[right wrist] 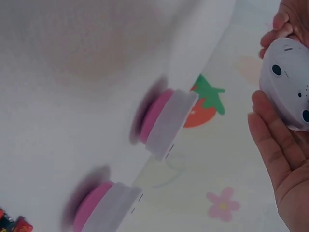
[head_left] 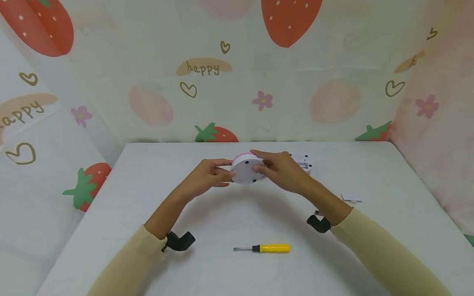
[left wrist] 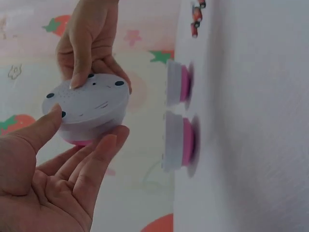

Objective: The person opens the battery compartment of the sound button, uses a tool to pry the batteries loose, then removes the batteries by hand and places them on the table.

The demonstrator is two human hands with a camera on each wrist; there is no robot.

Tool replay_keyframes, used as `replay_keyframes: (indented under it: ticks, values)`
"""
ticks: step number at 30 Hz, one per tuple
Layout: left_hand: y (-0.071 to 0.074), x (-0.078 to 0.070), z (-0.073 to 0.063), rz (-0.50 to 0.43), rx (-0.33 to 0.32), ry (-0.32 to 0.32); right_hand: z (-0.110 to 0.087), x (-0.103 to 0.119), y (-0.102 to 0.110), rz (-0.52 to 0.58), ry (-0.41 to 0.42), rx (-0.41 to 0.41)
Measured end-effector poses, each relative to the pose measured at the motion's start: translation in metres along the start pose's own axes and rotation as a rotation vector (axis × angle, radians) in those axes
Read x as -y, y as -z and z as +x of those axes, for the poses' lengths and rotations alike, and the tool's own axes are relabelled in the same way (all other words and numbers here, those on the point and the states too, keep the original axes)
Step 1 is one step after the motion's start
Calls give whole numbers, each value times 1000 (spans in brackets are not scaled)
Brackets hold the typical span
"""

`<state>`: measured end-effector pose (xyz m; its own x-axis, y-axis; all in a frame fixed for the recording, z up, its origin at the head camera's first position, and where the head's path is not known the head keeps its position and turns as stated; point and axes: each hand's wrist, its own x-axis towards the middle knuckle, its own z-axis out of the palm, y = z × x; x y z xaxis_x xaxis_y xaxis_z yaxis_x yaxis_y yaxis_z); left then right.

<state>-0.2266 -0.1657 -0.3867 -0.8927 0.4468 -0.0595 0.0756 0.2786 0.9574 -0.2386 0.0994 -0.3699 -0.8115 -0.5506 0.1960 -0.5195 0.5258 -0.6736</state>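
Note:
A round white-and-pink device [head_left: 245,172] is held up between both hands, its white underside with black feet turned toward me. My left hand [head_left: 201,176] grips its left edge, thumb on the white face and fingers behind, as the left wrist view shows. My right hand [head_left: 283,169] holds the opposite edge, its thumb pressing on the underside. Small speaker holes and printed marks show on the device [left wrist: 91,99] in the left wrist view. Two similar devices [left wrist: 174,142] lie pink side down on the table; in the head view the right hand partly hides them.
A flat-tip screwdriver with a yellow handle [head_left: 275,248] lies near the front of the white table [head_left: 218,271]. Small thin pieces [head_left: 352,200] lie at the right. Red-and-black batteries [left wrist: 195,19] show at the edge of the left wrist view. Strawberry-printed cloth [head_left: 222,102] hangs behind.

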Motion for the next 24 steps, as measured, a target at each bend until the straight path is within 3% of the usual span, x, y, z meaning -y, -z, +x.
replay_keyframes:
  ticks: [7,12,16,24]
  values:
    - [-19,7,-10,20,61,-5,-22,-2,-5,-11,24,-13]
    - [-31,12,-14,146,62,-76,-35,-5,-8,-34,-4,-28]
    - [-35,16,-18,212,75,-99,-42,-8,-13,-26,-38,-16]
    - [-36,24,-20,178,172,-109,-52,-13,-19,107,-134,25]
